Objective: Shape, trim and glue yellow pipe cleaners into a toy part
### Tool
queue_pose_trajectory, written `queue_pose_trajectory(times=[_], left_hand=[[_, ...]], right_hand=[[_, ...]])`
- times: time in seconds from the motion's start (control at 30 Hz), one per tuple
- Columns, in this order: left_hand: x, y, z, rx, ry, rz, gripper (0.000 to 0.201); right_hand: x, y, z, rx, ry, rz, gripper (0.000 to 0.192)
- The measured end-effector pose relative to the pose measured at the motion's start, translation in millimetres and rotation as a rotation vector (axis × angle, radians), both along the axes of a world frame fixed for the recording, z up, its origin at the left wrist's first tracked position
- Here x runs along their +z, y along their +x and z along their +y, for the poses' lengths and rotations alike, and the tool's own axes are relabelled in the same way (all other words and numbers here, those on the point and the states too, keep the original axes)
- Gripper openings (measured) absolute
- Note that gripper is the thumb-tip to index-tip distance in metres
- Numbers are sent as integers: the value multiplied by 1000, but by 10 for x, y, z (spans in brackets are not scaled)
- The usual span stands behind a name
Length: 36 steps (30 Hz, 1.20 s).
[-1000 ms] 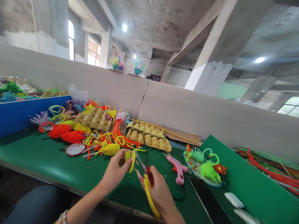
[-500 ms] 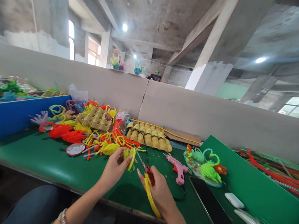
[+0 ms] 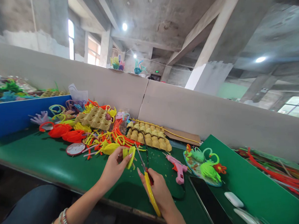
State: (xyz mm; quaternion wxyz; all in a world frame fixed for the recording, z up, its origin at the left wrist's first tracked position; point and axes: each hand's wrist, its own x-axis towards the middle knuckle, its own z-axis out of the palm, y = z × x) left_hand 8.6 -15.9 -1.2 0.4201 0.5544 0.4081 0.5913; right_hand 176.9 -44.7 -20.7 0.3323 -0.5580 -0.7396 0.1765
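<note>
Both hands engaged over green tabletop (image 3: 49,163): coil held, scissors gripped.

Left hand (image 3: 113,168) fingers (image 3: 123,156) closed on a yellow pipe-cleaner coil (image 3: 129,156), held just above the tabletop. Right hand (image 3: 157,191) fingers wrapped round yellow-handled scissors (image 3: 146,178), blades pointing to 11 o'clock, tips just beside the coil. Pink glue gun (image 3: 178,167) lies at 2 o'clock of the right hand; egg tray (image 3: 149,136) at 12 o'clock.

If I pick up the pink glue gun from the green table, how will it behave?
The pink glue gun lies flat on its side on the green table, so it probably will not roll. It looks like rigid plastic, likely light.
</note>
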Motion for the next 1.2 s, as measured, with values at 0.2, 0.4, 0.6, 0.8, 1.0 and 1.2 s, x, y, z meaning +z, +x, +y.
queue_pose_trajectory(times=[0.2, 0.4, 0.6, 0.8, 1.0, 1.2], left_hand=[[-20, -15, 19, -20, -38, -43, 27], [-48, -32, 22, 3, -35, -22, 28], [-60, -45, 34, 61, 9, 82, 22], [-53, -61, 39, 45, -17, 123, 22], [-75, -59, 42, 52, -15, 148, 22], [-71, -93, 113, 33, -55, 61, 30]], right_hand=[[-40, 58, 42, -125, 26, -74, 29], [-50, 152, 74, -308, 185, -269, 28], [-83, 233, 128, -415, 277, -506, 21], [-62, 248, 148, -409, 422, -315, 24], [43, 76, -12, -92, 139, -68, 16], [-5, -11, -32, -75, 45, -149, 12]])
